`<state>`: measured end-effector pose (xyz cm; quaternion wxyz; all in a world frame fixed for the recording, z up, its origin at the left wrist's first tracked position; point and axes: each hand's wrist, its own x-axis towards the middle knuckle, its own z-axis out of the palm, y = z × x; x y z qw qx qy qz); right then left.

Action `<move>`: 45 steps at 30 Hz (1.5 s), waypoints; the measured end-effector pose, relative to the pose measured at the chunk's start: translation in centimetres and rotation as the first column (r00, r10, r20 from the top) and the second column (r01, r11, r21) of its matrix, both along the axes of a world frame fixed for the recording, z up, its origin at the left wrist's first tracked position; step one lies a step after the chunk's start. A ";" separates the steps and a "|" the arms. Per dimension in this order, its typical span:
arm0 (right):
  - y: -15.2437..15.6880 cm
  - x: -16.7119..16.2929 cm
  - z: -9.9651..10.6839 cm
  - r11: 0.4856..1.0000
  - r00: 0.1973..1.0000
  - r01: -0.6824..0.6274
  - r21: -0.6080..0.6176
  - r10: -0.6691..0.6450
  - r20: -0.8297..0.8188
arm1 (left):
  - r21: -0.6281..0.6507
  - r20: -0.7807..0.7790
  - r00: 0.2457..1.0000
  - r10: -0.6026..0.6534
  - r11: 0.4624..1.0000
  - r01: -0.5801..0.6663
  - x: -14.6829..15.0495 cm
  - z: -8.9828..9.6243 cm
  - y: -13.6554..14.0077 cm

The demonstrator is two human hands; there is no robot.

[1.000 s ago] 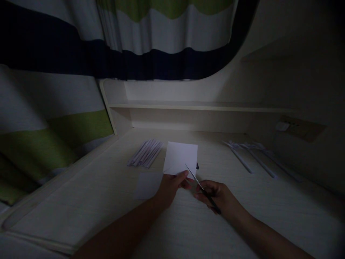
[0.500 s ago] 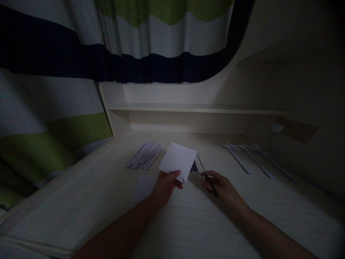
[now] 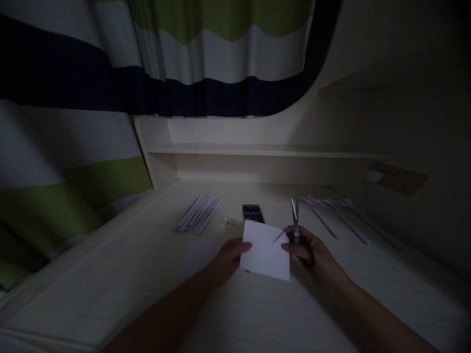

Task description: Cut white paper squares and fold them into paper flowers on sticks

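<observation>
A square sheet of white paper is held up over the desk, with a short slanting cut or line near its upper right corner. My left hand pinches its left edge, thumb on top. My right hand has its fingers through the dark handles of a pair of scissors, blades pointing away and slightly parted. The thumb of that hand also rests at the paper's right edge. Behind the sheet lies a dark phone, partly covered by it.
A bundle of rolled paper sticks lies at the left. Three paper sticks with pieces at their far ends, such as this paper stick, lie at the right. Another paper sheet and small white earphones rest on the desk. A shelf runs behind.
The paper has turned and come lower and nearer, uncovering the phone and earphones. My right hand has moved to the sheet's right edge, scissors now pointing away.
</observation>
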<state>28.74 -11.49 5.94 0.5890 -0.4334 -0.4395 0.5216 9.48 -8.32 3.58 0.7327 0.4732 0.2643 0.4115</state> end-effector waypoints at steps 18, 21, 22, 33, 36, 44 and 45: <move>-0.5 -1.9 -1.7 0.985 0.988 0.149 0.091 -0.152 0.027 | 0.112 -0.229 0.965 0.124 0.989 -0.101 1.3 -0.4 -0.5; -0.6 -2.1 -1.1 0.996 0.989 0.066 0.059 -0.073 0.131 | 0.160 -0.190 0.935 0.298 0.949 -0.270 1.0 -0.5 0.1; -0.6 -2.3 -1.0 0.999 0.985 0.019 0.042 -0.025 0.171 | 0.166 -0.175 0.920 0.350 0.932 -0.323 0.9 -0.5 0.2; -0.2 -2.8 -3.9 0.930 0.877 -0.362 -0.068 0.364 0.314 | 0.072 -0.071 0.904 0.422 0.906 -0.417 0.7 0.2 0.3; -0.3 -2.8 -3.8 0.912 0.854 -0.404 -0.072 0.404 0.329 | 0.087 -0.089 0.919 0.385 0.922 -0.378 0.8 0.1 0.1; -0.8 -3.1 -2.1 0.910 0.840 -0.400 -0.113 0.413 0.352 | 0.081 -0.124 0.922 0.367 0.930 -0.359 0.8 0.5 -0.2; -0.9 -3.0 -2.1 0.907 0.840 -0.405 -0.112 0.418 0.347 | 0.083 -0.124 0.924 0.362 0.932 -0.354 0.8 0.5 -0.2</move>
